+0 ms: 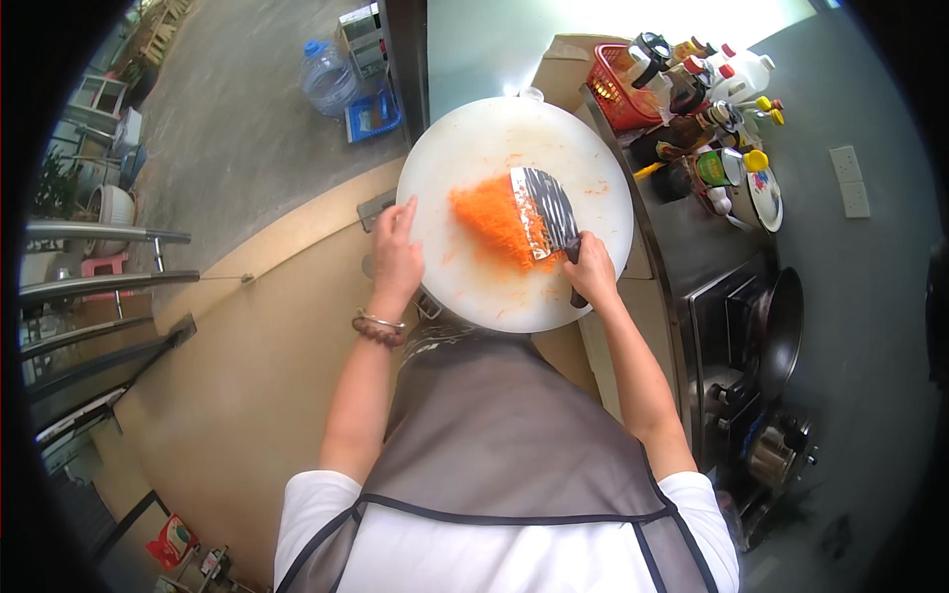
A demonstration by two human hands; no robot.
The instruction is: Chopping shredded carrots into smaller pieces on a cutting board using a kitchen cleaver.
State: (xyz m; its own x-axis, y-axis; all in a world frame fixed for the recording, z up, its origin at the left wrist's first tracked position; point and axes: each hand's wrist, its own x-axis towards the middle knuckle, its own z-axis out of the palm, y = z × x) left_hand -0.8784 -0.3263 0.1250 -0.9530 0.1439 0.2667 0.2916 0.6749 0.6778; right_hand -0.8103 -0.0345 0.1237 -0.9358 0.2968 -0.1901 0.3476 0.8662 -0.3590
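A round white cutting board (474,148) lies before me with a heap of finely shredded carrot (485,215) in its middle. My right hand (595,267) grips the dark handle of a cleaver (547,204). The broad blade lies over the right side of the heap, and orange shreds cling along its edge. At the board's left rim is my left hand (397,256), holding nothing, its fingers extended and partly apart. Whether it touches the rim I cannot tell. Loose carrot bits are scattered over the board.
Right of the board, a dark counter (678,237) carries a red plastic basket (619,93), several sauce bottles (689,141) and a lidded enamel pot (764,199). Nearer me are a gas stove (723,326), a wok (782,333) and a steel pot (775,448). A water jug (326,81) stands on the floor, upper left.
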